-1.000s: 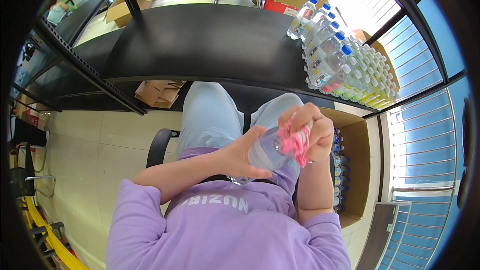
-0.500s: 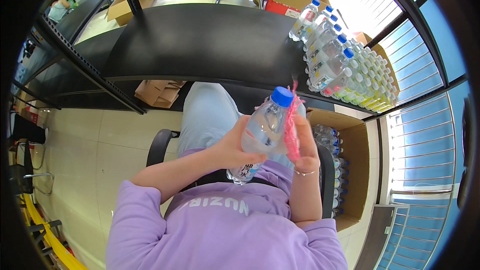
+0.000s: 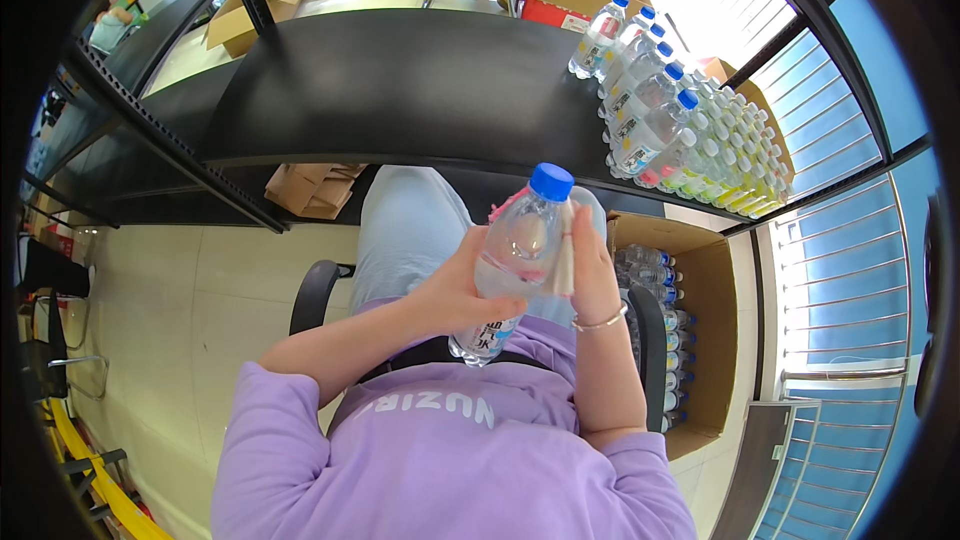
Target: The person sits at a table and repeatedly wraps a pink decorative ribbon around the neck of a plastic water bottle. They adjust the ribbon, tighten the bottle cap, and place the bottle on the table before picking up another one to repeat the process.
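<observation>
Gripping the clear plastic water bottle with a blue cap (image 3: 515, 255) above the lap, the left hand (image 3: 455, 290) has its fingers curled about the lower body, while the right hand (image 3: 588, 270) lies flat against the bottle's right side, fingers pressed together over what may be a strip of pink label (image 3: 500, 208), though that part is hard to make out. The step in hand looks like labelling, and the next move would call for smoothing the strip round. Further right, on the black worktop (image 3: 400, 90), stand rows of like bottles (image 3: 690, 130), with a cardboard box of bottles (image 3: 700, 320) on the floor.
</observation>
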Tool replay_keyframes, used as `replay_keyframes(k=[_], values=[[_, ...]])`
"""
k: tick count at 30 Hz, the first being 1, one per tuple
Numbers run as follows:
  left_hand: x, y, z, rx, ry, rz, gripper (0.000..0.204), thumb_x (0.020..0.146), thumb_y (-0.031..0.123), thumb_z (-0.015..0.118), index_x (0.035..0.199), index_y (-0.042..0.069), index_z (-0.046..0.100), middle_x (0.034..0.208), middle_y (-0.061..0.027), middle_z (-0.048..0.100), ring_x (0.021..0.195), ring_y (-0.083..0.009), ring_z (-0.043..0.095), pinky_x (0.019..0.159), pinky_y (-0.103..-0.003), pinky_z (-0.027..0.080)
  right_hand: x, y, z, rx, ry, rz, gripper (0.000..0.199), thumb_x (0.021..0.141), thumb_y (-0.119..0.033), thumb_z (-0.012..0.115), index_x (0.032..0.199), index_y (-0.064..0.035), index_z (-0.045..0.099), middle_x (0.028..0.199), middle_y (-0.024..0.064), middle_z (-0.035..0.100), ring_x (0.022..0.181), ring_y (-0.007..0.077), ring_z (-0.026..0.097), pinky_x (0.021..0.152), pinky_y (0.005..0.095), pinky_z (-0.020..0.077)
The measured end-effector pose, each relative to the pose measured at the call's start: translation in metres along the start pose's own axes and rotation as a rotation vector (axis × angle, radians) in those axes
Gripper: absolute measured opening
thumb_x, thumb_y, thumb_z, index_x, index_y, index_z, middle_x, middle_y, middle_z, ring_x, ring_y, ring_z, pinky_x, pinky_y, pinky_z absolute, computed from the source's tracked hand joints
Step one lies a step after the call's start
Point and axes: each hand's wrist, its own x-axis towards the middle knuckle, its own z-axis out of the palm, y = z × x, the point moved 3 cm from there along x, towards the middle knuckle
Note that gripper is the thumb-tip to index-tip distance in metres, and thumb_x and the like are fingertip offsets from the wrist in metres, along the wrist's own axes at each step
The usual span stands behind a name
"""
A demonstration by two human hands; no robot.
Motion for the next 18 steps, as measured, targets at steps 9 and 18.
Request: replay_keyframes(k=[9,18], values=[[0.0,0.005,-0.002,0.061,0.026,0.004,0.069,0.067,0.016,0.072,0.118,0.0,0.027,0.109,-0.0121,0.044,0.105,-0.0184,0.045,0.087,-0.033,0.039,0.014,-0.023,0.024,-0.068,0.139,-0.189,0.037,0.095,-0.034,0.03,0.109,-0.0027,0.044,0.093,0.0047,0.053,0.082,0.0102,0.051,0.072,0.0237,0.0424],[-0.002,0.008,0.001,0.057,0.016,0.03,0.07,0.066,0.016,0.072,0.12,-0.001,0.029,0.111,-0.0132,0.041,0.106,-0.0196,0.044,0.088,-0.034,0.038,-0.003,-0.015,0.012,0.443,-0.311,-0.13,0.049,0.082,-0.012,0.05,0.127,0.0013,0.035,0.112,0.0098,0.053,0.097,0.013,0.053,0.081,0.0271,0.0438]])
